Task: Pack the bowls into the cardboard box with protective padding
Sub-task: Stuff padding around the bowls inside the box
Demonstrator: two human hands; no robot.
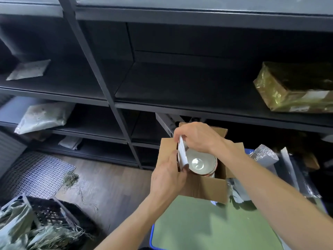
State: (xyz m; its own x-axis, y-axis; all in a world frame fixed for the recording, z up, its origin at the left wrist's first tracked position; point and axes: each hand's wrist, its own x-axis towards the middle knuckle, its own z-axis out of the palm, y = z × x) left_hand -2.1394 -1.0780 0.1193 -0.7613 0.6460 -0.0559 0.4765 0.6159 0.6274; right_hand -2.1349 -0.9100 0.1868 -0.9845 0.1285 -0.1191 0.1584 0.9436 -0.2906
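An open brown cardboard box (203, 188) stands on a green mat, flaps spread. Inside it sits a pale bowl (200, 162) with a reddish rim, seemingly on top of another bowl. A white padding sheet (182, 154) stands upright between the bowl and the box's left wall. My left hand (167, 175) pinches the sheet's lower edge at the box's left side. My right hand (196, 138) reaches over the box from the right and grips the sheet's top edge.
The green mat (207, 226) lies on a blue-edged surface. Silver padded pouches (263, 156) lie right of the box. Dark metal shelving (115, 105) stands behind, holding wrapped parcels. A black crate (52, 212) with straw and a white mesh sit on the wood floor at the left.
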